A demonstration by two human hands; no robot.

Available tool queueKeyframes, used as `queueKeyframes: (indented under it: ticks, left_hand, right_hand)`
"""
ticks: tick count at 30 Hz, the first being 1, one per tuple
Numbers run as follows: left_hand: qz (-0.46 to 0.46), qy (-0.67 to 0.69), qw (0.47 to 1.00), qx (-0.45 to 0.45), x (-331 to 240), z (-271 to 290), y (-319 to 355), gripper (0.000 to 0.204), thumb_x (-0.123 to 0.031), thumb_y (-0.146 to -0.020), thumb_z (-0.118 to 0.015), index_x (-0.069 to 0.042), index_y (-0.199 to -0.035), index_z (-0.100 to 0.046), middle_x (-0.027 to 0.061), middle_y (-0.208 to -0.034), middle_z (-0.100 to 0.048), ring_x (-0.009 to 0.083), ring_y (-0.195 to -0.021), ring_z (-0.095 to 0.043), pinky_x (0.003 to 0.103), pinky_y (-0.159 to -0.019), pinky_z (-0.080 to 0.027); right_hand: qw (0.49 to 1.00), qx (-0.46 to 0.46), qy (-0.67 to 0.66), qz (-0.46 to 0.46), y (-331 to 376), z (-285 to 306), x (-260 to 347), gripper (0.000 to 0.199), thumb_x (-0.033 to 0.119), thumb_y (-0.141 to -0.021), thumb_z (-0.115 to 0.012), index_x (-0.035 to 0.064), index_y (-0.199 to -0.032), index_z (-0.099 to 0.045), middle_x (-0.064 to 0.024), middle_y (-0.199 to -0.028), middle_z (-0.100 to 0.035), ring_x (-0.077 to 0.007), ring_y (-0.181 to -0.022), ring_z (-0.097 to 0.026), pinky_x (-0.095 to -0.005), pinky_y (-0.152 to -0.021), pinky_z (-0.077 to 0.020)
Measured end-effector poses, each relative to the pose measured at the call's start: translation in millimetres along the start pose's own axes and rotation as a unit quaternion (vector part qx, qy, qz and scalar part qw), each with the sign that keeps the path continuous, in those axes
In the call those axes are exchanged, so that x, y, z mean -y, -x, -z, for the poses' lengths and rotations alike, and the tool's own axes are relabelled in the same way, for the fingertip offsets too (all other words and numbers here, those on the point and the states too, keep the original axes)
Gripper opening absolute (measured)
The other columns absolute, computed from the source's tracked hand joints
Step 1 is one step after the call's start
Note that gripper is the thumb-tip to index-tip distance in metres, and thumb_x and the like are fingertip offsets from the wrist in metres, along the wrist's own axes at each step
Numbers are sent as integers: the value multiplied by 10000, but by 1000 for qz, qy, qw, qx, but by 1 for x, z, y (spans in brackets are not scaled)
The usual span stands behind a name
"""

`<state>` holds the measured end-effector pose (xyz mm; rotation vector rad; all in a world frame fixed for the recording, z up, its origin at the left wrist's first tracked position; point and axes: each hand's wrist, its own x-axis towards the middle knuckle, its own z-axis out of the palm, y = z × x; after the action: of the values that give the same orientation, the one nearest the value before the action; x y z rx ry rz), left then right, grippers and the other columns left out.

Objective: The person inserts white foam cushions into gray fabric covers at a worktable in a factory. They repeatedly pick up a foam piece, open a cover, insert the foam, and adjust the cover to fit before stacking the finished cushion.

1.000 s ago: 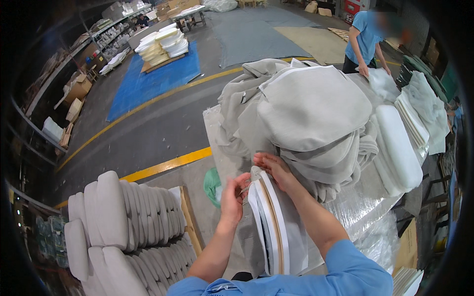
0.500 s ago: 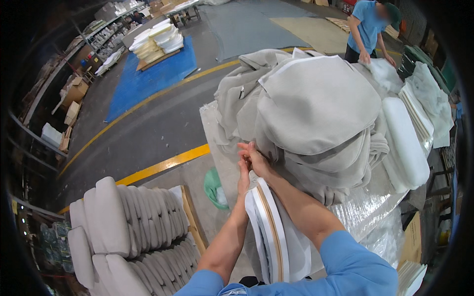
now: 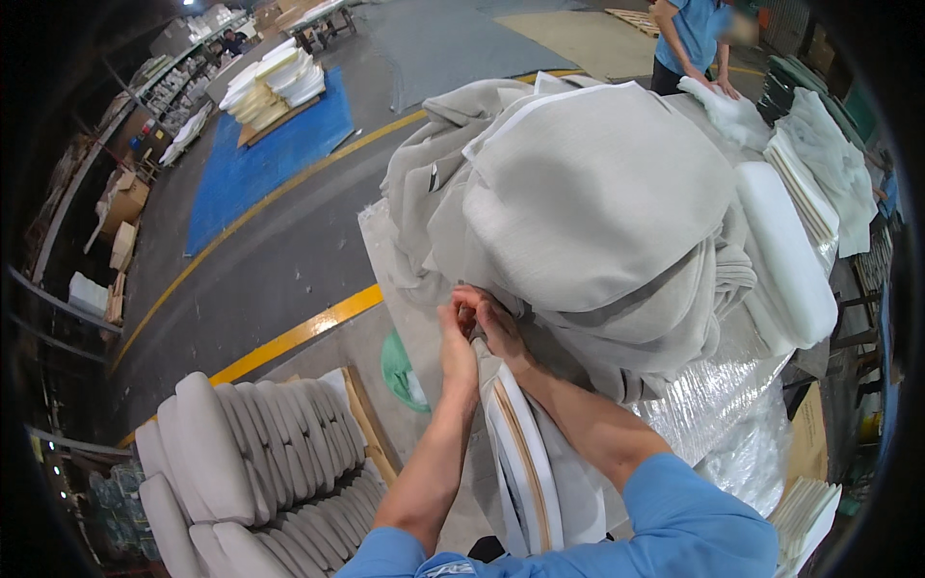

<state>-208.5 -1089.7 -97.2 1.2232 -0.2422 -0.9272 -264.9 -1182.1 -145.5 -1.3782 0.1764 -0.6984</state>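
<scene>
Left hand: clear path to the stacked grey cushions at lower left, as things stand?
Probably yes. The left hand is up at the fabric pile edge; the cushions sit beside that forearm with nothing between, though both hands are busy with the fabric.

A big table holds a tall heap of grey cloth covers, white foam pads and crinkly clear plastic. Its top looks grey, maybe cloth-covered.
</scene>
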Motion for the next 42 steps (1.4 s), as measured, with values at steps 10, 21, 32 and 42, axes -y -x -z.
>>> queueKeyframes:
  ticks: [10,21,32,42]
  left_hand:
    - [-114,-185,976,2,-21,-11,136,652,-155,-1065,-591,64,-1610,-308,217,-1582,-458,294,-1440,-480,380,-1226,-349]
    - [-220,-285,908,-215,-11,-8,114,206,-142,-1051,-631,6,-1131,-750,135,-1073,-723,229,-983,-684,353,-906,-525]
    - [-171,-191,946,-201,-2,3,101,258,-201,-1085,-599,10,-1023,-735,46,-826,-665,150,-791,-609,319,-758,-498]
    - [-122,-117,975,-144,-11,-1,104,219,-187,-1077,-633,5,-1065,-735,1,-877,-677,67,-801,-567,250,-720,-462]
  right_hand:
    - [983,105,134,-63,47,11,104,369,99,-951,-634,44,-1312,-690,-138,-1328,-664,-244,-1275,-610,-371,-1080,-477]
    - [976,61,211,-3,47,-13,102,159,104,-987,-672,13,-1089,-753,-119,-1186,-713,-222,-1143,-662,-335,-979,-533]
    - [982,140,91,-87,29,11,114,181,97,-920,-684,64,-1094,-720,-69,-1095,-648,-160,-1044,-595,-325,-938,-491]
    - [976,136,156,-73,21,12,106,125,148,-927,-716,30,-965,-736,-80,-1101,-650,-201,-1002,-617,-339,-887,-505]
